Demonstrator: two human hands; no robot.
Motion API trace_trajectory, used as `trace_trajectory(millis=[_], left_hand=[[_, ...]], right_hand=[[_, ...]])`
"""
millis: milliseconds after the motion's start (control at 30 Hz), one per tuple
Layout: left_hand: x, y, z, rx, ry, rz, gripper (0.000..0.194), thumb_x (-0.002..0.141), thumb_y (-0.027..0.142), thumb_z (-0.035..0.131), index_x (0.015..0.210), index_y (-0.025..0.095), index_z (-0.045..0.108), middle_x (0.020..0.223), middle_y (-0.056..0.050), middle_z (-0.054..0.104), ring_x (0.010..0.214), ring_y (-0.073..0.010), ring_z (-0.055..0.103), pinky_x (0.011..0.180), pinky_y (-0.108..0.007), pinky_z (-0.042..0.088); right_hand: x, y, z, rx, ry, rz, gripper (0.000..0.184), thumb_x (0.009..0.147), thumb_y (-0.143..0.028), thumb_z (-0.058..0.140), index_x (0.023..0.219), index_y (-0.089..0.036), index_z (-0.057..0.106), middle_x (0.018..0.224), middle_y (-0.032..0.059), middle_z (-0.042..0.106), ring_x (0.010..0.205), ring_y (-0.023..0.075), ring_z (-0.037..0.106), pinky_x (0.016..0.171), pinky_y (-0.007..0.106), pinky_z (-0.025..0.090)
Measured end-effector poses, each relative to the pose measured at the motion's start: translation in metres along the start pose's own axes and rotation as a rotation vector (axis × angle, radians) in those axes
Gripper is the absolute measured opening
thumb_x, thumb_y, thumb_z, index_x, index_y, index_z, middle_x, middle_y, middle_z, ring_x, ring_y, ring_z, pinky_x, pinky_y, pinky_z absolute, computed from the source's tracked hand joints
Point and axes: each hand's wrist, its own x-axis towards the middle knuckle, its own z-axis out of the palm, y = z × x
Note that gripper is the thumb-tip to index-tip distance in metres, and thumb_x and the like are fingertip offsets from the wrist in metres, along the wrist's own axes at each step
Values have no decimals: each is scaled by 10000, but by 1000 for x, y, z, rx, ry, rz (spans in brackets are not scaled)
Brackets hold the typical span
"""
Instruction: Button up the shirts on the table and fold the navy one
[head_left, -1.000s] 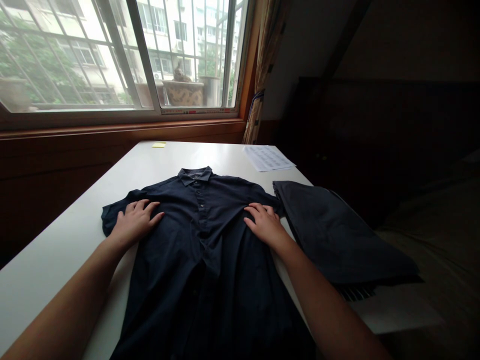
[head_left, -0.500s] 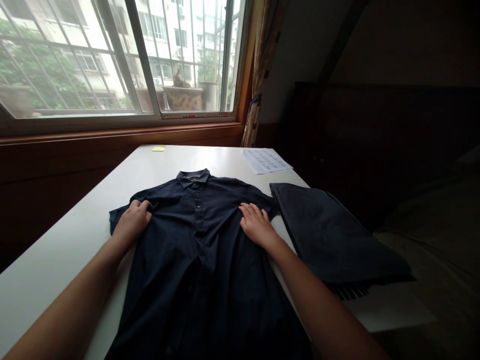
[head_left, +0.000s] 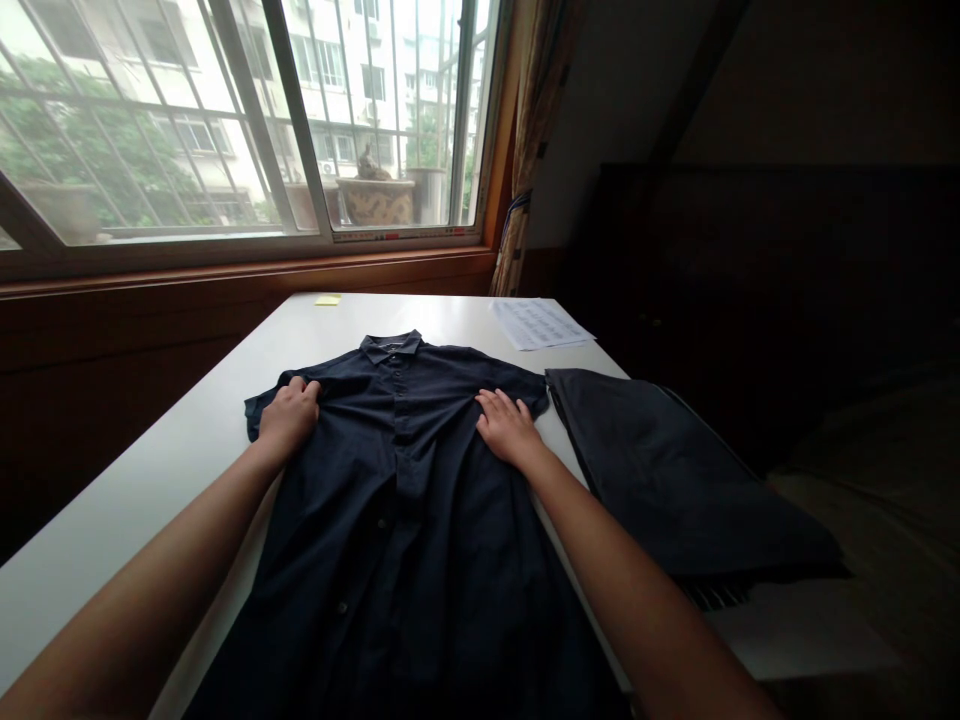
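A dark navy short-sleeved shirt (head_left: 450,520) lies front side up, its collar at the far end and its hem running out of view below. Near the left armhole, my left hand (head_left: 291,412) has its fingers curled into the cloth and closed on it. My right hand (head_left: 508,425) rests on the opposite side of the chest, fingers spread over the fabric. Creases run across the chest between both hands. Buttons show down the front placket, which is rumpled in the middle.
Under the shirt is a white table (head_left: 150,490). Folded dark cloth (head_left: 690,480) with a fringe-like striped edge lies to the right. Printed sheets (head_left: 541,324) and a yellow sticky note (head_left: 328,300) are at the far end, below a barred window (head_left: 375,110).
My left hand has moved a little to the right, bringing the left sleeve inward with it. The shirt's collar sits slightly farther away, and the view has shifted a bit.
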Motion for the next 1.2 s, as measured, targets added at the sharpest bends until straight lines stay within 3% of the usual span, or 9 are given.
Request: trace_trajectory(millis=[233, 367, 467, 600, 700, 800, 933, 1067, 1200], left_hand=[[17, 8, -2, 0, 67, 2, 340, 905, 235, 419, 1165, 171, 630, 1186, -183, 557, 1074, -349, 529, 808, -427, 496], [13, 12, -10, -40, 134, 13, 340, 890, 276, 461, 1168, 203, 641, 1228, -151, 554, 1145, -354, 489, 899, -442, 478], [1, 17, -16, -243, 180, 118, 271, 867, 285, 492, 1046, 201, 676, 1116, -100, 602, 1035, -277, 561, 928, -382, 479], [-24, 32, -26, -629, 93, 277, 185, 831, 263, 521, 910, 191, 672, 975, -42, 634, 799, -180, 610, 773, -298, 509], [-44, 48, -36, -802, -15, 373, 151, 830, 235, 542, 913, 184, 657, 908, -28, 636, 746, -157, 593, 690, -267, 489], [-63, 61, -43, -902, -167, 568, 135, 864, 206, 536, 937, 171, 644, 900, -34, 629, 745, -142, 576, 675, -248, 470], [-81, 66, -38, -882, -281, 760, 122, 902, 202, 523, 890, 159, 636, 870, -42, 608, 740, -136, 556, 670, -240, 452], [-83, 58, -33, -842, -337, 800, 148, 911, 257, 544, 856, 152, 635, 832, -41, 603, 726, -141, 554, 671, -245, 451], [-81, 51, -40, -871, -440, 776, 224, 929, 353, 560, 937, 147, 649, 881, -50, 621, 760, -157, 576, 692, -254, 471]], right_hand=[[13, -5, -10, -22, 19, -6, 477, 984, -260, 355, 1441, -182, 469, 1546, 72, 419, 1441, 302, 288, 1179, 547, 184], [1, -28, -30, -17, 93, -78, 482, 932, -180, 452, 1412, -169, 498, 1494, 118, 458, 1432, 331, 257, 1177, 534, 172], [-23, -63, -46, 136, 163, -292, 353, 935, -176, 465, 1259, -170, 606, 1316, 131, 571, 1260, 289, 431, 1084, 429, 353], [-69, -110, -59, 313, -36, -929, 211, 964, -271, 502, 1094, -223, 662, 1192, 62, 613, 1011, 197, 538, 942, 333, 448], [-98, -124, -63, 305, -152, -1069, 260, 974, -399, 518, 1133, -239, 648, 1189, 48, 612, 953, 181, 556, 857, 310, 470], [-114, -121, -68, 242, -225, -1054, 321, 945, -475, 562, 1152, -244, 645, 1155, 54, 619, 921, 185, 579, 778, 299, 477], [-124, -108, -79, 213, -281, -886, 418, 956, -552, 505, 1231, -258, 617, 1060, 50, 649, 853, 190, 630, 699, 294, 465], [-134, -106, -84, 220, -361, -755, 446, 991, -570, 415, 1273, -273, 592, 974, 41, 694, 823, 188, 675, 675, 281, 446], [-141, -112, -86, 173, -404, -691, 425, 1011, -551, 366, 1070, -230, 638, 886, 45, 723, 768, 196, 696, 649, 275, 432]])
